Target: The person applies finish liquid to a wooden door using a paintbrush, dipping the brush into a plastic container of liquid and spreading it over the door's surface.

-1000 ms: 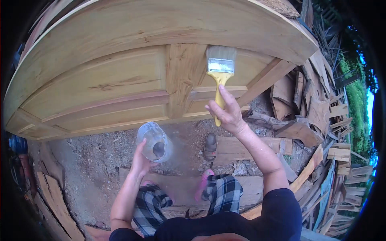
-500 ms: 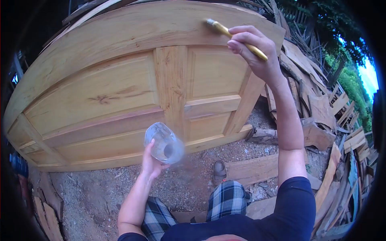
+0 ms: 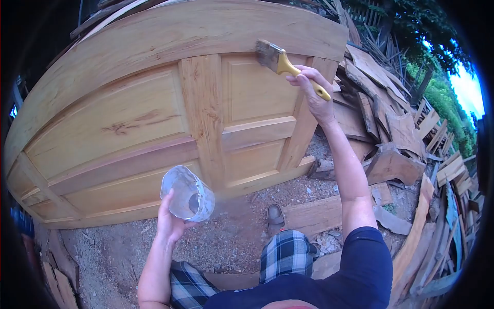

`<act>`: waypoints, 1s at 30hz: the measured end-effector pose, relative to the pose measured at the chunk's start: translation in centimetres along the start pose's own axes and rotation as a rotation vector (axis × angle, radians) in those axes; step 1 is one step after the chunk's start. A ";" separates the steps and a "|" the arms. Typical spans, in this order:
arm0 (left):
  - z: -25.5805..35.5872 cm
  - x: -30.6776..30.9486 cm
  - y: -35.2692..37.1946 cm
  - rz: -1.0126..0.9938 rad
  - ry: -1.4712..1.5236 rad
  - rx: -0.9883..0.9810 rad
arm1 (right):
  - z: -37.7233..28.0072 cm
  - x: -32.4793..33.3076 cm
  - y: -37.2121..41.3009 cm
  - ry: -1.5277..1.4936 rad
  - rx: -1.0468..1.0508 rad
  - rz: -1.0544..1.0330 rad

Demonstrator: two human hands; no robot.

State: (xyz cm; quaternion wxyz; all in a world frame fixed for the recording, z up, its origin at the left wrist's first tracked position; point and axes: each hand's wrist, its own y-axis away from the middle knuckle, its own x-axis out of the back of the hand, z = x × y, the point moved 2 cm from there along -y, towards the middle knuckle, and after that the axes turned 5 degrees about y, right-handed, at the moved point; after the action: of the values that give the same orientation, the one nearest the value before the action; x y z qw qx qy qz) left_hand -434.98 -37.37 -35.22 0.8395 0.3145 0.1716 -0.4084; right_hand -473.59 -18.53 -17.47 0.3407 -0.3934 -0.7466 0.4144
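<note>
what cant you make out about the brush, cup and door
Head view.
What the cup holds: cloudy wall, left hand under it.
Whether the brush bristles touch the door: angle hides it.
Brush handle's middle: right hand wraps it.
Door's left end: lost in dark lens edge.

Outdoor woodworking yard: big unfinished panelled wooden door [image 3: 154, 103] propped on edge from 9 to 1 o'clock, heaps of offcut planks and scrap boards [image 3: 396, 134] at 2 to 4, bare gravel ground [image 3: 231, 237] at 6, trees [image 3: 442, 87] at 2
</note>
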 end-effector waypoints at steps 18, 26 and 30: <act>-0.7 1.5 -2.1 -0.022 -0.011 0.065 | 6.1 6.8 0.5 -0.223 -0.187 0.801; -0.9 2.7 -2.9 0.037 -0.024 0.078 | 13.4 6.3 30.4 -0.111 -0.962 0.872; -1.2 2.6 -3.5 0.035 -0.046 0.076 | 12.4 9.6 23.4 0.070 -0.764 0.882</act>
State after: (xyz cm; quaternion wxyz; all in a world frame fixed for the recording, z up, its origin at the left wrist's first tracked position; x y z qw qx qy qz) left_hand -436.16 -39.74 -38.88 0.8376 0.3397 0.1310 -0.4072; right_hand -481.23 -6.40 -41.71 -0.0055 -0.7755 -0.5972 0.2050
